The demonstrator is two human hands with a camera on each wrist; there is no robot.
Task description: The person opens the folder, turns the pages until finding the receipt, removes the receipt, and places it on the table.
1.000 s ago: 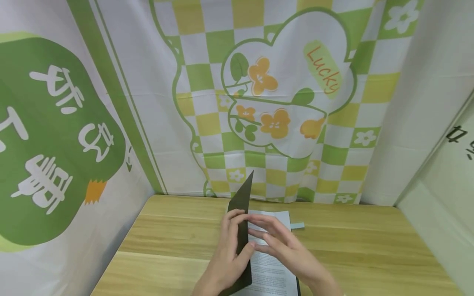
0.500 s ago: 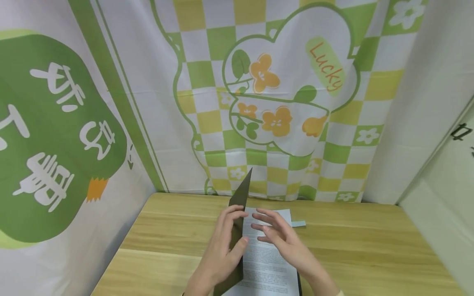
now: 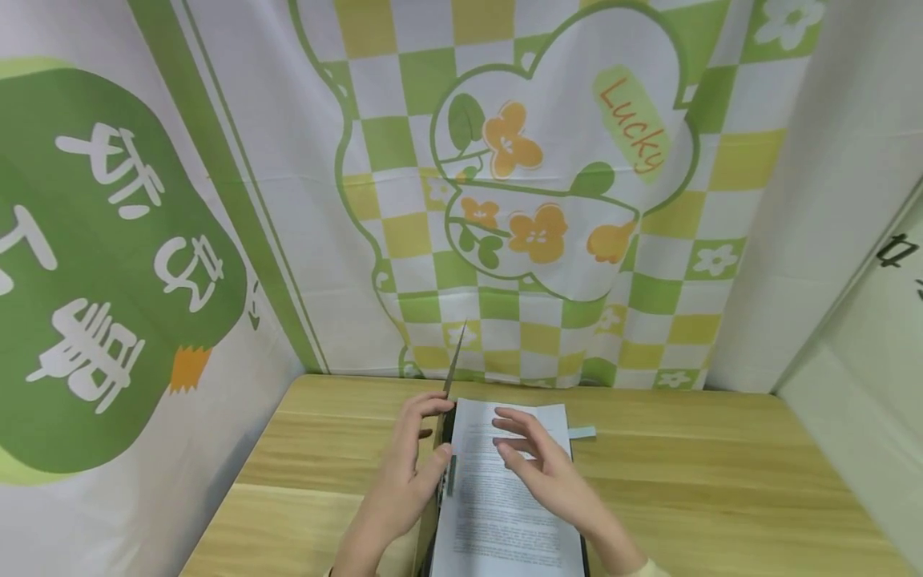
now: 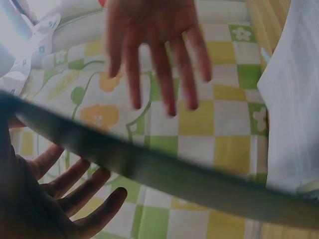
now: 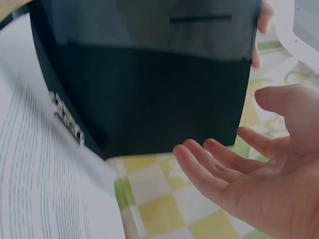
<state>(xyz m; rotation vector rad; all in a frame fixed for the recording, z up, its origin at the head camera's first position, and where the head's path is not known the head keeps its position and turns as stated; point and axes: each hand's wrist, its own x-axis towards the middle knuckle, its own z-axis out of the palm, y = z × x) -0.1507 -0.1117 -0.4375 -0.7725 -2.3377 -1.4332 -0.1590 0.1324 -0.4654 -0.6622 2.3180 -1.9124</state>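
Observation:
A black folder cover (image 5: pixel 149 99) stands almost upright on its spine, nearly edge-on in the head view. Printed paper (image 3: pixel 512 497) lies flat on the folder's right side. Along the spine runs a metal clip (image 5: pixel 67 119). My left hand (image 3: pixel 400 465) is at the cover's free edge, fingers spread and loosely bent, fingertips showing past that edge in the right wrist view. The cover hides part of the palm in the left wrist view. Over the paper hovers my right hand (image 3: pixel 548 469), fingers spread and slightly bent, holding nothing.
The folder rests on a wooden table (image 3: pixel 678 481). A pale blue tab (image 3: pixel 582 433) sticks out past the paper's right edge. Behind the table hangs a green and yellow checked cloth (image 3: pixel 526 240), with white printed cloth (image 3: pixel 108 264) at the left.
The cover has swung left and its outer face no longer shows in the head view, baring more paper and the clip. My left hand went left with it; my right hand drew slightly away rightward.

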